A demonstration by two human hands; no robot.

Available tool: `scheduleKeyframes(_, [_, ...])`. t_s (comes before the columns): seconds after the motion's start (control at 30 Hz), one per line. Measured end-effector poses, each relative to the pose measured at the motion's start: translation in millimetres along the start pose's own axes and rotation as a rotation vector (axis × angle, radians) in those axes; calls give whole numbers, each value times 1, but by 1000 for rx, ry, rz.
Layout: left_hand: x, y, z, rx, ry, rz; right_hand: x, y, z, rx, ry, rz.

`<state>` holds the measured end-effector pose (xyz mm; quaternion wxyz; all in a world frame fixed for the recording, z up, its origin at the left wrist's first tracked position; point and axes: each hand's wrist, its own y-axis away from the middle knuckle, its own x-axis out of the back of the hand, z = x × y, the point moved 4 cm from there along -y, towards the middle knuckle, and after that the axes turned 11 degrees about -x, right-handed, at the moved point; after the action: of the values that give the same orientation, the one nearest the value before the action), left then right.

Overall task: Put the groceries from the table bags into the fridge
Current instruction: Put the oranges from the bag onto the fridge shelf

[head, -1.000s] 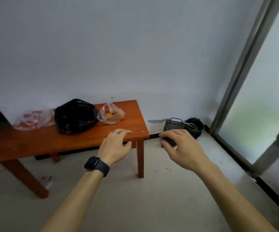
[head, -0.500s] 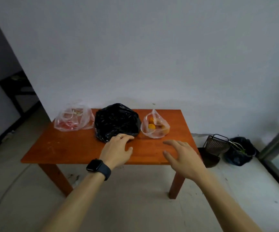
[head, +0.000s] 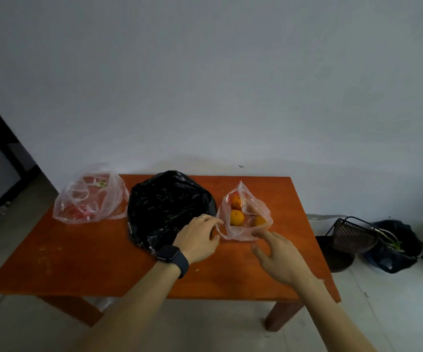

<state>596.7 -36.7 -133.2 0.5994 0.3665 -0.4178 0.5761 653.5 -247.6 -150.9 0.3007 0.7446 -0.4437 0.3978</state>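
- On the right part of the table (head: 78,262), the bag of oranges (head: 253,209) sat, pointy top up toward the wall.
- The left hand (head: 197,237) curled at its handle loop; whether it gripped, nobody could tell.
- The right hand (head: 281,260) was loose, fingers (head: 269,238) touching the bag's near corner.
- Both hands had moved up to it.
- Three bags sat in a row: this one, a black bag (head: 167,207), a clear bag of red things (head: 91,196). Three oranges (head: 237,217) showed.

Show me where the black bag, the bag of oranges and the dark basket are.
black bag (head: 169,207): head view, crinkled top.
bag of oranges (head: 248,212): head view, clear plastic near its middle.
dark basket (head: 352,235): head view, mesh side.
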Motion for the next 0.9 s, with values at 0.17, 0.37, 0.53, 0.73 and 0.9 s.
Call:
scheduleKeyframes(0.17, [-19,-81,-30,-18,-39,-90,-16,-88,26,-37,14,-59])
scheduleKeyframes(0.37, [-48,-151,-62,-117,-100,-227,-49,-164,45,-76,56,-193])
scheduleKeyframes(0.53, [-98,-210,-89,-322,-282,-382,-83,-218,52,6,267,-205])
scheduleKeyframes(0.73, [-142,-285,-127,-440,-428,-650,-92,-259,96,-344,444,-362])
scheduleKeyframes(0.9, [-166,-340,-156,-410,-275,-738,-92,-292,144,-499,354,-415])
